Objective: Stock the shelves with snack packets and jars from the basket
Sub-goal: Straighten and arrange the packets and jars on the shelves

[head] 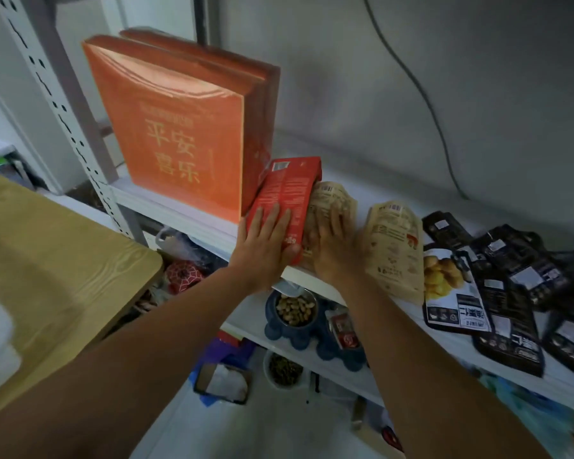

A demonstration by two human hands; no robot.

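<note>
A red snack packet (287, 190) leans against a big orange box (176, 127) on the white shelf (342, 200). My left hand (262, 243) lies flat on the red packet, fingers straight, thumb under its lower edge. Right of it lies a tan kraft packet (332, 200), and my right hand (337, 250) presses flat on it. A second tan packet (395, 246) rests further right, near the shelf's front edge. Several black snack packets (497, 283) are spread over the right part of the shelf. No basket is in view.
A second orange box (212, 54) stands behind the first. A wooden table top (53, 260) is at the left, beside the perforated shelf post (63, 117). The lower shelf holds a blue bowl of nuts (294, 313). A grey cable (421, 94) hangs on the wall.
</note>
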